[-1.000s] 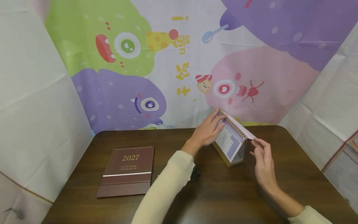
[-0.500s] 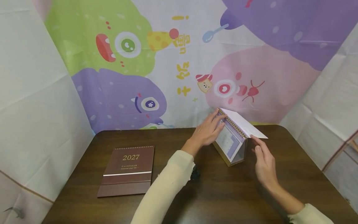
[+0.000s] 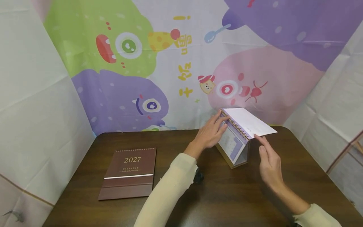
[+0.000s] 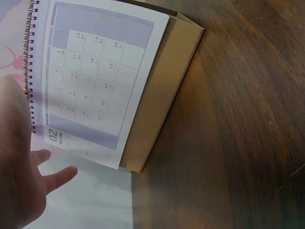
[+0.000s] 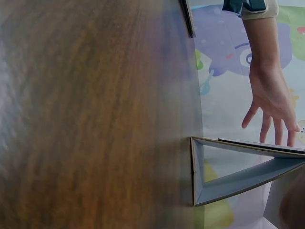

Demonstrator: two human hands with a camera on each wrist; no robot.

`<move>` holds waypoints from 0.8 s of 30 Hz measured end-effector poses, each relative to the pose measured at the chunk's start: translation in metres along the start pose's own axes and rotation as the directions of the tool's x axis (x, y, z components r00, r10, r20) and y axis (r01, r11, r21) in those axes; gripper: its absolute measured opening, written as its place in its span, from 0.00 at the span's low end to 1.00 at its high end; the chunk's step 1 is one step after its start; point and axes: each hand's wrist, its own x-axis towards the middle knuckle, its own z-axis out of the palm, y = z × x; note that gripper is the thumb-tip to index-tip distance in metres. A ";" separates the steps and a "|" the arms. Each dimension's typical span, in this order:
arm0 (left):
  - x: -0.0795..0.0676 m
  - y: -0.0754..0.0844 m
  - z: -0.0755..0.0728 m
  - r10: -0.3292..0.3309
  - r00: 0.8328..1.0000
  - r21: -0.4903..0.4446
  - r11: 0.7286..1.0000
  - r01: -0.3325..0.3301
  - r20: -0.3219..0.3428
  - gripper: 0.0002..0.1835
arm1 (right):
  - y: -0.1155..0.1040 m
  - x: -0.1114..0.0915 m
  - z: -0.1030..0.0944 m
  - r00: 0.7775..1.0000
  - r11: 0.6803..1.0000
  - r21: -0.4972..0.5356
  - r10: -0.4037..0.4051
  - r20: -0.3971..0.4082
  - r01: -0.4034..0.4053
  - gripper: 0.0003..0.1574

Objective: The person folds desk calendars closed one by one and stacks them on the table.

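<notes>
One calendar (image 3: 231,143) stands on the table (image 3: 227,195) beneath its spiral binding (image 3: 239,128); the left hand (image 3: 209,131), fingers spread, rests on that binding, and the right hand (image 3: 271,167), index finger straight, thumb apart, touches the white page (image 3: 249,120) by the binding's near end. That page slants beyond the binding, long axis along it, free edge nearer the right hand.

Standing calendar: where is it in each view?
Head: standing calendar right of centre.
Left wrist: standing calendar upper left, date grid facing the camera.
Right wrist: standing calendar lower right, seen end-on.
Shared landmark: left hand, visible in all three.
</notes>
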 end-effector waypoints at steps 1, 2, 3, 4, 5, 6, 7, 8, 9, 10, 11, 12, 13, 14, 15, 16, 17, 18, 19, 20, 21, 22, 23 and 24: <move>0.000 0.000 0.000 -0.002 1.000 0.001 1.000 0.002 0.000 0.30 | 0.000 0.001 0.000 1.000 1.000 -0.001 -0.009 -0.005 0.009 0.26; 0.000 0.000 0.000 -0.004 1.000 0.002 1.000 0.004 -0.001 0.30 | 0.000 0.002 0.000 1.000 1.000 0.000 -0.019 -0.009 0.019 0.26; 0.000 0.000 0.001 -0.005 1.000 0.003 1.000 0.005 -0.002 0.30 | -0.001 0.003 0.000 0.999 1.000 0.002 -0.030 -0.012 0.030 0.26; 0.000 0.000 0.001 -0.008 1.000 0.005 1.000 0.008 -0.003 0.30 | -0.001 0.004 0.000 0.999 0.999 0.005 -0.042 -0.015 0.042 0.26; 0.000 0.000 0.001 -0.009 1.000 0.007 1.000 0.009 -0.004 0.30 | -0.001 0.005 0.000 0.998 0.999 0.005 -0.052 -0.018 0.052 0.26; 0.000 0.000 0.001 -0.009 1.000 0.007 1.000 0.009 -0.004 0.30 | -0.002 0.005 0.000 0.998 0.998 0.008 -0.066 -0.022 0.066 0.26; 0.000 0.000 0.001 -0.011 1.000 0.009 1.000 0.011 -0.003 0.30 | -0.002 0.006 0.000 0.997 0.997 0.011 -0.080 -0.024 0.080 0.26; 0.000 0.000 0.001 -0.012 1.000 0.010 1.000 0.013 -0.003 0.30 | -0.002 0.007 0.000 0.995 0.995 0.015 -0.094 -0.025 0.094 0.26; 0.000 0.000 0.001 -0.013 1.000 0.009 1.000 0.013 -0.003 0.30 | -0.001 0.007 0.001 0.993 0.994 0.019 -0.111 -0.026 0.112 0.26; 0.000 0.000 0.002 -0.015 1.000 0.010 1.000 0.015 -0.003 0.30 | 0.000 0.008 0.001 0.991 0.991 0.027 -0.128 -0.027 0.129 0.27; 0.000 0.000 0.002 -0.015 1.000 0.008 1.000 0.015 -0.003 0.31 | 0.001 0.008 0.001 0.990 0.990 0.033 -0.139 -0.025 0.139 0.27; 0.000 0.000 0.002 -0.017 1.000 0.007 1.000 0.017 -0.003 0.31 | 0.003 0.008 0.001 0.988 0.987 0.043 -0.152 -0.025 0.153 0.27; 0.000 0.000 0.002 -0.019 1.000 0.008 1.000 0.019 -0.004 0.31 | 0.016 0.010 0.003 0.982 0.980 0.068 -0.187 -0.026 0.188 0.27; 0.001 0.000 0.003 -0.021 1.000 0.008 1.000 0.021 -0.005 0.31 | 0.018 0.010 0.003 0.980 0.977 0.080 -0.196 -0.026 0.198 0.28; 0.001 -0.001 0.004 -0.021 1.000 0.006 1.000 0.021 -0.006 0.31 | 0.019 0.011 0.004 0.979 0.976 0.085 -0.200 -0.025 0.202 0.28; 0.001 -0.001 0.005 -0.021 1.000 0.005 1.000 0.021 -0.007 0.31 | 0.019 0.011 0.004 0.980 0.976 0.087 -0.200 -0.023 0.201 0.28; 0.001 -0.001 0.005 -0.020 1.000 0.002 1.000 0.020 -0.009 0.31 | 0.017 0.011 0.004 0.979 0.976 0.078 -0.201 -0.027 0.202 0.28; 0.001 -0.002 0.006 -0.019 1.000 0.002 1.000 0.019 -0.012 0.31 | 0.015 0.011 0.005 0.978 0.975 0.072 -0.207 -0.032 0.209 0.27; 0.001 -0.002 0.007 -0.017 1.000 0.001 1.000 0.017 -0.015 0.31 | 0.012 0.011 0.005 0.977 0.975 0.063 -0.210 -0.035 0.211 0.27; 0.001 -0.002 0.007 -0.016 1.000 -0.001 1.000 0.016 -0.017 0.31 | -0.002 0.009 0.004 0.982 0.982 0.040 -0.186 -0.034 0.187 0.28; 0.001 -0.001 0.007 -0.014 1.000 -0.002 1.000 0.014 -0.020 0.31 | -0.005 0.009 0.004 0.982 0.982 0.028 -0.187 -0.037 0.188 0.28; 0.001 -0.001 0.007 -0.014 1.000 -0.002 1.000 0.014 -0.022 0.31 | -0.008 0.009 0.004 0.980 0.980 0.019 -0.196 -0.039 0.196 0.28; 0.001 -0.001 0.007 -0.015 1.000 0.000 1.000 0.015 -0.024 0.31 | -0.010 0.009 0.005 0.979 0.979 0.014 -0.201 -0.041 0.202 0.29; 0.000 0.000 0.007 -0.015 1.000 0.000 1.000 0.015 -0.026 0.31 | -0.010 0.009 0.005 0.978 0.978 0.013 -0.206 -0.038 0.206 0.29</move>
